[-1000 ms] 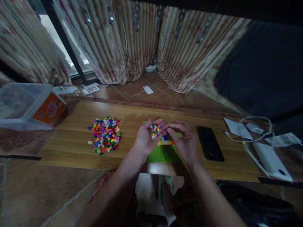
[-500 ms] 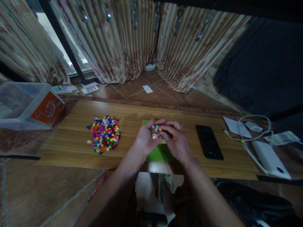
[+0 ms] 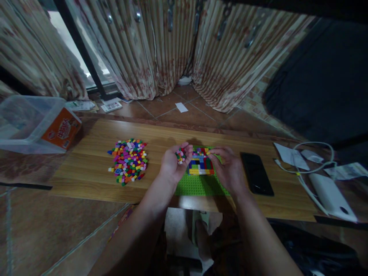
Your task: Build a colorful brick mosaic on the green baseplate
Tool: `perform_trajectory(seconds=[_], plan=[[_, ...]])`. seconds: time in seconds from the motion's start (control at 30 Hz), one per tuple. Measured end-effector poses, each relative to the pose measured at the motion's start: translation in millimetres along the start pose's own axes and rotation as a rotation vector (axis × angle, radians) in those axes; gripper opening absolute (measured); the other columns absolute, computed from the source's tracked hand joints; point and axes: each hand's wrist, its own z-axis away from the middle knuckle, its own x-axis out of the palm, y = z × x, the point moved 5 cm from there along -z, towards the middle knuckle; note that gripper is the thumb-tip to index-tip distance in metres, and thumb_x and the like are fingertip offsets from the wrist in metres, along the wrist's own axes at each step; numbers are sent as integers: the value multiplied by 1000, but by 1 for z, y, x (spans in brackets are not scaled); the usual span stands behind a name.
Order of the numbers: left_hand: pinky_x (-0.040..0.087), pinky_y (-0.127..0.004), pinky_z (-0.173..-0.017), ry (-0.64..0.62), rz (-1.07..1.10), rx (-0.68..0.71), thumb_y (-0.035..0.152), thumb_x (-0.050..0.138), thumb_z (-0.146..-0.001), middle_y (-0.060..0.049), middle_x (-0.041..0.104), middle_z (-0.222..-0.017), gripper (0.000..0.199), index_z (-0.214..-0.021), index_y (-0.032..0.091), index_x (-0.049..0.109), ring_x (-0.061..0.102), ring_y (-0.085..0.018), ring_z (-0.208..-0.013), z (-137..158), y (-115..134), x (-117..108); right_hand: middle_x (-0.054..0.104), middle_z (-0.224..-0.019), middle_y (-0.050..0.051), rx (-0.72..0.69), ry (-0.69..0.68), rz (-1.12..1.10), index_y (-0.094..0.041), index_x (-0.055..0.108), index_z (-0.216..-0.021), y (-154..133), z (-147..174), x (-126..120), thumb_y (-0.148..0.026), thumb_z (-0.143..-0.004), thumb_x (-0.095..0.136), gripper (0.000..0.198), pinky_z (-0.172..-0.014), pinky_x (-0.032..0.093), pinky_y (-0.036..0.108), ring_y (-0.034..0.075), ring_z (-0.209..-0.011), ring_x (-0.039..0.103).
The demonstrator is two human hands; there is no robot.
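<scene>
My left hand (image 3: 170,164) is cupped palm up, its fingers curled around a small heap of mixed toy bricks (image 3: 180,156). It hovers at the left of a green studded baseplate (image 3: 201,187). On the plate sits a low block of multicoloured bricks (image 3: 201,161), with blue, red, yellow and white pieces along its edges. My right hand (image 3: 229,168) is at the block's upper right corner, thumb and forefinger pinched on a small yellow brick (image 3: 208,152). Whether that brick touches the block I cannot tell.
Loose coloured bricks (image 3: 130,161) lie piled on the wooden board (image 3: 161,134) to the left. A clear plastic box (image 3: 34,128) with an orange label stands at the far left. On the right are a black phone (image 3: 257,173), a white cable and a white power bank (image 3: 332,195).
My right hand has moved right, from over the left palm to the block, with the yellow brick. My left hand has shifted slightly left, uncovering the block.
</scene>
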Motion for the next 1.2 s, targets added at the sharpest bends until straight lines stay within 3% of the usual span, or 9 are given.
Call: perform_trajectory(seconds=[0.13,0.3,0.77,1.2], plan=[[37,-11,-41,-58,22,-34,6,44,-85,-5,57,-64,18,-81,9,61,49,-5,-49,3,6,3,66,-97,7,0,-135,46,-24,72,-85,9,3,10,-33,-88,57,18,-90,48,42,24,-95,62],[26,-11,-34,-98,12,-71,9,41,-88,-2,50,-62,19,-82,9,59,40,-3,-43,4,2,4,64,-99,8,-32,-186,140,-23,71,-83,10,5,19,-28,-89,55,18,-90,47,44,26,-98,59],[26,-12,-36,-98,-40,-57,11,42,-92,-1,48,-62,20,-82,10,59,39,-4,-45,6,0,4,64,-98,9,-31,-142,163,-23,72,-82,12,3,27,-27,-88,53,21,-89,46,44,26,-95,58],[23,-12,-36,-108,-59,-35,14,44,-94,1,46,-61,19,-83,9,59,39,-4,-44,6,2,4,68,-90,8,194,-26,25,-20,70,-77,18,0,15,-33,-81,60,17,-79,48,37,23,-88,62]])
